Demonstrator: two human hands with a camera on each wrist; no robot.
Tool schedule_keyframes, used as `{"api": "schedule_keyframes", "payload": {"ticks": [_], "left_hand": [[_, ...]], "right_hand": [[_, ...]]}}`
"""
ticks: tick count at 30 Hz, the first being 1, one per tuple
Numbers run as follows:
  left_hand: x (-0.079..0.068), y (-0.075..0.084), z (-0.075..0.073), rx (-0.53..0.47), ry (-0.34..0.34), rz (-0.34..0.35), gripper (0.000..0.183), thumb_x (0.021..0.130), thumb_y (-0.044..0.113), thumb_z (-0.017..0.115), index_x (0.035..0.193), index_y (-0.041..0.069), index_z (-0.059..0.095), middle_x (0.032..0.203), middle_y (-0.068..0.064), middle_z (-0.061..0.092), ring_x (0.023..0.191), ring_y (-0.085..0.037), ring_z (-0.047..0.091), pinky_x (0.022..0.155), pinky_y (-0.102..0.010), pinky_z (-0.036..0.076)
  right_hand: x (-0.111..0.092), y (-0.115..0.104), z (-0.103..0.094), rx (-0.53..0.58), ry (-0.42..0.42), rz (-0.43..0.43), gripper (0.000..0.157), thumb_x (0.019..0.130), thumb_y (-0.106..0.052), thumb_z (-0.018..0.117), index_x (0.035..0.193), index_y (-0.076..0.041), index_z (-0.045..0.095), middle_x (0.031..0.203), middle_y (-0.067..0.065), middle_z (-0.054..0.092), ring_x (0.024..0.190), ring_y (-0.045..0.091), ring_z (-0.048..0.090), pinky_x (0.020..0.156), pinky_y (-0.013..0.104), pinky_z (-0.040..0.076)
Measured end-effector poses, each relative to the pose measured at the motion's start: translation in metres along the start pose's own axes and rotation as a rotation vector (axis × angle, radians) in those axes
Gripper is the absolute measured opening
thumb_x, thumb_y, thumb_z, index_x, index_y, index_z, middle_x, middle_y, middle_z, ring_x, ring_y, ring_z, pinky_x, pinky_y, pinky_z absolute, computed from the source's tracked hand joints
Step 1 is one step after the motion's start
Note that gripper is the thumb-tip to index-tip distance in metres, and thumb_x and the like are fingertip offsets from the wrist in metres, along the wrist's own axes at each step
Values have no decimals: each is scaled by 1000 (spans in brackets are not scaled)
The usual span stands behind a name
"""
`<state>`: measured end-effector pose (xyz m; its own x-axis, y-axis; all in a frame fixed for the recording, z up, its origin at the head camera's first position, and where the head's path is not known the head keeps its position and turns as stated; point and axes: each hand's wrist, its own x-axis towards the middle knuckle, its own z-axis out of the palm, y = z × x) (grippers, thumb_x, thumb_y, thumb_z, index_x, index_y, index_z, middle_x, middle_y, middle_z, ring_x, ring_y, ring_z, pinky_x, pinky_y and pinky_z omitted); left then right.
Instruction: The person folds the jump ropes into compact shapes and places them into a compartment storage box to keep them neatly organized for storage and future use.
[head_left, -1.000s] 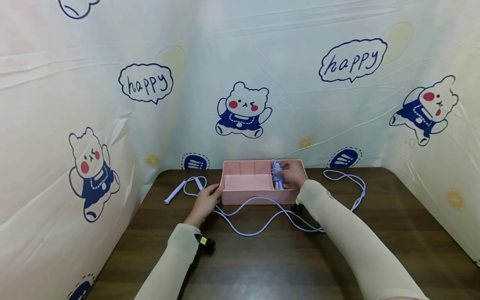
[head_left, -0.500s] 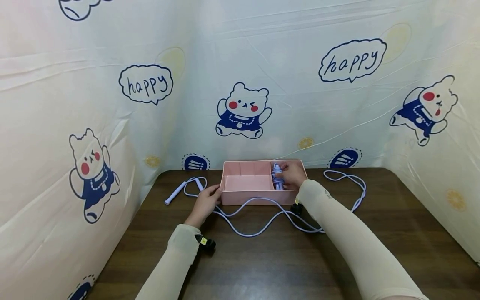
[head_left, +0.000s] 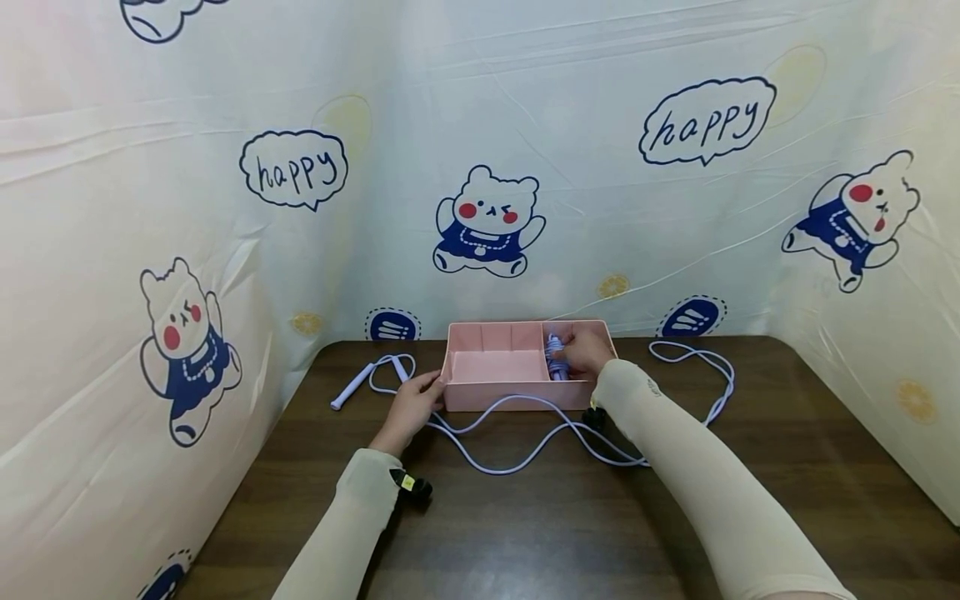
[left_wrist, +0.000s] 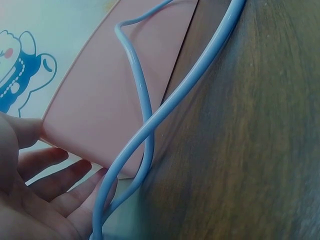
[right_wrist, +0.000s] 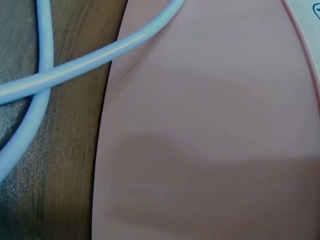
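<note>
Rope bundle (head_left: pixel 558 371), wound in bluish-purple cord, set in the narrow right-hand compartment of the pink box (head_left: pixel 483 397), close beside the divider (head_left: pixel 546 354). Partly covered by the right grip (head_left: pixel 589 351), lowered into the compartment with thumb and fingers at the bundle; cannot tell whether clasping or merely touching, with most fingertips hidden from the head view and only box wall, cord and wood in the right wrist view. At the opposite end of the box, the left grip (head_left: pixel 411 408), relaxed rather than clenched: thumb at the upper front corner, fingers loosely extended along the end wall. Spread on the brown wood-grain surface (head_left: pixel 540 542), a loose cord (head_left: pixel 498 472) of similar colour, curving in front of the box, crossing over itself, passing behind the right sleeve (head_left: pixel 697 458) and looping out at the far right. Left of the box, two pale purple handles (head_left: pixel 350 388), lying near a small loop of cord. Behind, a pale curtain (head_left: pixel 390 200) printed with cartoon bears and the word "happy".
</note>
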<state>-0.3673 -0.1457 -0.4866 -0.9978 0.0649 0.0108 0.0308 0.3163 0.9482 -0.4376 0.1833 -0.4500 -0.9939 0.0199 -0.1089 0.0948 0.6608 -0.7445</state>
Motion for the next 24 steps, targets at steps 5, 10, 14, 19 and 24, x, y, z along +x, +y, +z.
{"api": "schedule_keyframes", "payload": {"ticks": [5,10,14,19,24], "left_hand": [[1,-2,0,-4,-5,-4,43,103,25,51,139,0,50,137,-18,52,112,-31,59,86,-40,52],[1,-2,0,-2,0,-4,43,103,24,51,139,1,51,136,-18,53,111,-31,60,85,-40,53],[1,-2,1,4,4,-10,43,103,25,51,139,2,51,137,-18,53,109,-30,60,85,-40,53],[1,-2,1,9,4,-10,43,103,26,50,139,2,51,137,-19,52,108,-31,61,85,-41,52],[2,-2,1,10,9,-7,44,103,27,51,139,2,51,137,-19,52,106,-33,62,86,-42,52]], "right_hand": [[0,-1,1,-11,-13,25,21,90,-15,72,96,-2,56,93,13,56,83,27,57,63,32,51],[2,-1,1,-14,-30,45,23,90,-16,71,89,-4,52,89,11,53,78,25,56,59,30,49],[2,-2,0,2,-46,59,22,90,-16,71,89,-3,54,88,12,54,77,26,57,60,32,51],[0,-4,-2,-10,-58,74,22,91,-18,71,98,-3,57,95,13,57,83,27,59,65,34,52],[2,-3,-1,-25,-59,82,25,90,-20,71,102,-4,56,97,14,57,84,27,58,64,33,52]]}}
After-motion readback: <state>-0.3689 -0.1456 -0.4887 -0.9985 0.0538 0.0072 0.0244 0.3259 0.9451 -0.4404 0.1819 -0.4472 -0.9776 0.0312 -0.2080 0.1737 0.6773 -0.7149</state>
